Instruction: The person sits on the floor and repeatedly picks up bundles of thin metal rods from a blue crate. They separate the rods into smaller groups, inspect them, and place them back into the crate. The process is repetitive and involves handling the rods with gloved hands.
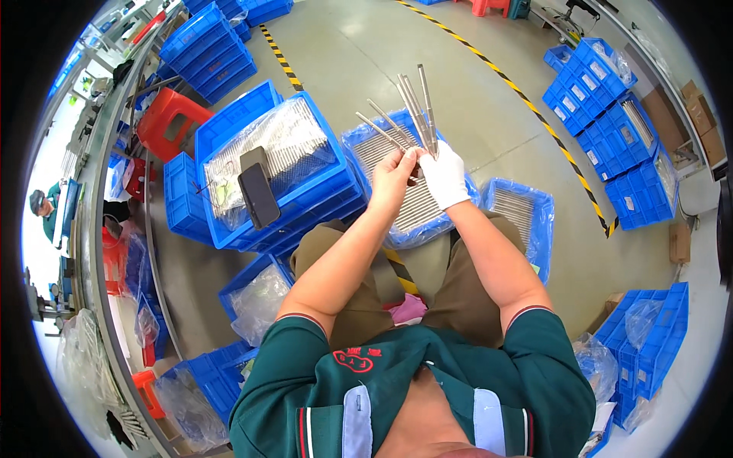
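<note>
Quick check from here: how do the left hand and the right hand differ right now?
The right hand wears a white glove; the left hand is bare. The right hand grips the bundle of thin metal rods at its lower end, with the rods fanning upward; the left hand pinches at the base of the rods that lean left. Both hands meet, touching, above a blue crate lined with plastic and filled with rods.

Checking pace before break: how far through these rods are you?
Done: not clear from this view. In hand: left hand and white-gloved right hand fan several thin grey metal rods. Left: the lined blue plastic crate beneath remains packed with rods.
</note>
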Tool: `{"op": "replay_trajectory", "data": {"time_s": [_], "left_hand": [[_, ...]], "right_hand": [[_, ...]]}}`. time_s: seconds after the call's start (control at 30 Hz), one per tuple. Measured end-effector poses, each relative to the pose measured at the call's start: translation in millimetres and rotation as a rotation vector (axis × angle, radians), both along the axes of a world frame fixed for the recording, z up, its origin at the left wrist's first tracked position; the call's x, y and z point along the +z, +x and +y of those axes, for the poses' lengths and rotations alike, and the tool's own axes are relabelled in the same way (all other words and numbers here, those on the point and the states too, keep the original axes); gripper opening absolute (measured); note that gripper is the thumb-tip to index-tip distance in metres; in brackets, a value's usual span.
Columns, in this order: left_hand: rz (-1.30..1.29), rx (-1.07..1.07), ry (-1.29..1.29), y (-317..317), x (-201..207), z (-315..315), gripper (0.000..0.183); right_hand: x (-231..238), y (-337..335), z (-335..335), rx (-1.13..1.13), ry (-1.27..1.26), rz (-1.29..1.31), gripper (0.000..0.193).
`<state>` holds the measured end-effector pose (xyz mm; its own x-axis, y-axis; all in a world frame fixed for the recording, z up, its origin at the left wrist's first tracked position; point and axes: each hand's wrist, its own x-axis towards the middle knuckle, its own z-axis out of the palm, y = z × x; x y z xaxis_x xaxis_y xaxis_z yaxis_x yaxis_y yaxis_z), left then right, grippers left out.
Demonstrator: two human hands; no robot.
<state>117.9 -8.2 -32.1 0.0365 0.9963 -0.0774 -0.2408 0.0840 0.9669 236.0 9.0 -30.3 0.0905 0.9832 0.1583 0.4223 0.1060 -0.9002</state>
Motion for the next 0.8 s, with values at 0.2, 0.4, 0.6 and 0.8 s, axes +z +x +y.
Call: {"op": "replay_trajectory", "data": {"time_s": [0.2,0.4,0.6,0.8], "left_hand": [[0.070,0.057,0.012,-11,0,10,0.025],[-0.021,-0.360,-0.029,-20,7,1,0.025],[-0.251,-0.539,-0.189,-6,-3,-4,0.024],[-0.293,-0.529,-0.211,10,-2,-14,0.027]], "right_hand": [[4,7,12,-0.074,0.004,-0.089,0.025],[24,24,23,0.127,-0.396,0.886,0.019],[19,26,22,0.100,-0.389,0.848,0.016],[10,35,34,-0.087,-0.284,0.880,0.014]]}}
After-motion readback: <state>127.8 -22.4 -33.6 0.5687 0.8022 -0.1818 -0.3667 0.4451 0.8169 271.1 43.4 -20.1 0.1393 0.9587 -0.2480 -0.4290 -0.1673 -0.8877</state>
